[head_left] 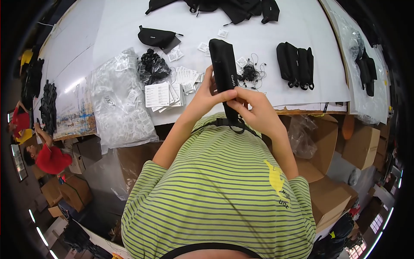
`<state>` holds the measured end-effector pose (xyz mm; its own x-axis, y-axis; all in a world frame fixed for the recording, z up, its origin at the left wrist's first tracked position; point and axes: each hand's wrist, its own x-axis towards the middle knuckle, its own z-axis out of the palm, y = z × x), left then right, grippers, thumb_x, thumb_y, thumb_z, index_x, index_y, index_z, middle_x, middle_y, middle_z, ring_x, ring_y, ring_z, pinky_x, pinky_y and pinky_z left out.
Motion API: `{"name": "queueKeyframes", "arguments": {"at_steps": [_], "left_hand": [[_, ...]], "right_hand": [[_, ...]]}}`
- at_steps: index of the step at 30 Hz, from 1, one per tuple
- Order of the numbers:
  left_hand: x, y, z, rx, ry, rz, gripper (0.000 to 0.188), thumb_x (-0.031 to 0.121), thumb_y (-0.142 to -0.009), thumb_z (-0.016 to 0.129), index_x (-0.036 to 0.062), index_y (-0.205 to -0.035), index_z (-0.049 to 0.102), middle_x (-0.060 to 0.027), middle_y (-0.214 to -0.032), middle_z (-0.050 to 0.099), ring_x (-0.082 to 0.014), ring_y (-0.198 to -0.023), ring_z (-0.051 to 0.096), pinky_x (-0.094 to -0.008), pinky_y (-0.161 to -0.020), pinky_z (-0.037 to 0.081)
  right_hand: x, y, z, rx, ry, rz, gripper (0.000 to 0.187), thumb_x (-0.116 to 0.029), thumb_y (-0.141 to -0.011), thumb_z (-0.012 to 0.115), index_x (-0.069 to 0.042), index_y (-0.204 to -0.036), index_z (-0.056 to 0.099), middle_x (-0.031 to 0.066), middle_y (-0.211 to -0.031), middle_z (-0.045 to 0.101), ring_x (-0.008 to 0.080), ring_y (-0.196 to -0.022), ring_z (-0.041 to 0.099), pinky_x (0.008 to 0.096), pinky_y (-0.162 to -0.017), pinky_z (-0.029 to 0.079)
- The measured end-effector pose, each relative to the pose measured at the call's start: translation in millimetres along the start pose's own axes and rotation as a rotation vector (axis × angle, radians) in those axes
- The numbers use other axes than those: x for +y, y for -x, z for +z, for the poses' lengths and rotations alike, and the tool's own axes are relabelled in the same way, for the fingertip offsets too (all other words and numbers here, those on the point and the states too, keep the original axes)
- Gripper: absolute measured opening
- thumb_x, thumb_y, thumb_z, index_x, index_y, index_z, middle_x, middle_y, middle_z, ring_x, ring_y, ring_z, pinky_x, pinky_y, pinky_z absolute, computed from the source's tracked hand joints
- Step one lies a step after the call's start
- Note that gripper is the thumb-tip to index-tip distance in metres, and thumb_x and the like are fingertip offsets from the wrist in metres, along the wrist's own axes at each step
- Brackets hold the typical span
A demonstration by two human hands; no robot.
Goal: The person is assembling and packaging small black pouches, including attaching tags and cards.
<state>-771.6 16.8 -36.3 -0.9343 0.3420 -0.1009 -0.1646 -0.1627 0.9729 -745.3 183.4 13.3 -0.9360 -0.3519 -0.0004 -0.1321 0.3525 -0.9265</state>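
Note:
A slim black fabric pouch (223, 60) with small white lettering stands upright in front of my chest, over the table's near edge. My left hand (202, 96) is closed on it from the left, with the thumb across its front and fingers partly hidden behind. My right hand (257, 108) pinches the pouch's right edge near the lettering; whether a small part is between the fingertips I cannot make out. A black strap with a buckle (222, 122) hangs at its lower end. Just beyond my right hand lies a tangle of thin black cords (252, 73).
Printed cards (157, 95), a bag of white packets (120, 103) and black clips (153, 67) lie left. Another pouch (157, 38) lies beyond; several folded pouches (295, 64) sit right. Cardboard boxes (323, 194) stand below. A person in red (51, 159) works far left.

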Motion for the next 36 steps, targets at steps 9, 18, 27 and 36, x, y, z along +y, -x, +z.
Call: {"name": "queueKeyframes", "arguments": {"at_steps": [9, 18, 27, 36], "left_hand": [[-16, 2, -22, 0.085, 0.323, -0.329, 0.08, 0.003, -0.072, 0.06, 0.0037, -0.138, 0.016, -0.0139, -0.11, 0.054, -0.0189, -0.096, 0.056, -0.0325, -0.082, 0.047], [-20, 1, -13, 0.141, 0.122, -0.232, 0.084, 0.008, -0.074, 0.065, 0.0016, -0.137, 0.01, -0.0168, -0.121, 0.048, -0.0208, -0.101, 0.055, -0.0311, -0.084, 0.046], [-38, 2, -27, 0.042, 0.519, -0.3, 0.062, 0.024, -0.087, 0.061, 0.0017, -0.133, 0.026, -0.0103, -0.119, 0.052, -0.017, -0.108, 0.052, -0.0324, -0.087, 0.044], [-30, 0, -27, 0.05, 0.587, -0.33, 0.049, 0.011, -0.075, 0.073, 0.0005, -0.116, 0.048, -0.0078, -0.106, 0.058, -0.0173, -0.095, 0.058, -0.0296, -0.082, 0.048]], "right_hand": [[6, -3, -3, 0.28, 0.28, 0.067, 0.006, -0.012, -0.084, 0.06, -0.008, -0.085, 0.055, 0.0052, -0.067, 0.054, 0.0162, -0.056, 0.056, 0.0279, -0.051, 0.043], [17, -4, 14, 0.209, 0.603, 0.019, 0.014, -0.02, -0.079, 0.066, -0.007, -0.079, 0.061, 0.0021, -0.075, 0.055, 0.0207, -0.059, 0.058, 0.0304, -0.053, 0.045], [11, -15, 18, 0.352, 0.415, 0.116, 0.009, -0.014, -0.075, 0.067, -0.006, -0.073, 0.062, 0.0025, -0.073, 0.055, 0.0182, -0.055, 0.053, 0.03, -0.051, 0.041], [16, -16, 26, 0.222, 0.346, 0.118, 0.009, -0.014, -0.073, 0.064, -0.006, -0.074, 0.065, 0.0047, -0.075, 0.055, 0.0236, -0.065, 0.056, 0.0325, -0.059, 0.044]]}}
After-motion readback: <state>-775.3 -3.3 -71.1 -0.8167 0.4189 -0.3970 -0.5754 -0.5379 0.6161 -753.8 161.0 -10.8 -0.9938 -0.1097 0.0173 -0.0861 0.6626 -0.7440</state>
